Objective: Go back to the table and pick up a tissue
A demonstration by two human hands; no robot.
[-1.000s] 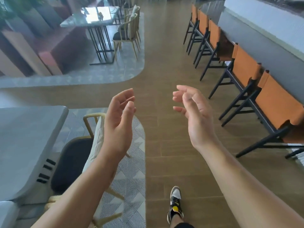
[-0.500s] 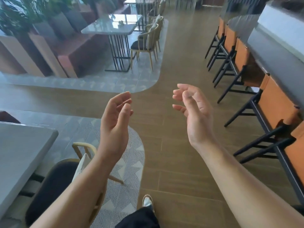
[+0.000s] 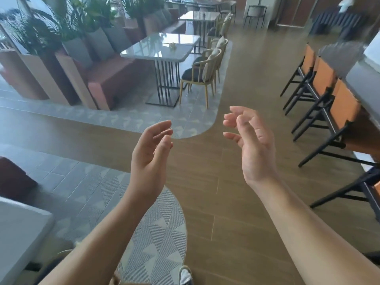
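My left hand [image 3: 151, 153] and my right hand [image 3: 251, 145] are both raised in front of me above a wooden floor [image 3: 236, 202], palms turned toward each other. The fingers of each hand are loosely curled and neither hand holds or touches anything. A gap of floor shows between them. The toe of my shoe [image 3: 185, 276] shows at the bottom edge.
A grey table corner [image 3: 18, 233] is at lower left. A marble-topped table [image 3: 158, 48] with wooden chairs [image 3: 199, 75] and a red bench [image 3: 107, 79] stands ahead left, backed by planters. Orange bar stools [image 3: 329, 99] line a counter on the right. A patterned rug [image 3: 156, 233] lies below.
The view has moved forward along the aisle and tilted up. The near grey table and chair slid out at lower left. Both hands kept their raised, loosely curled pose.
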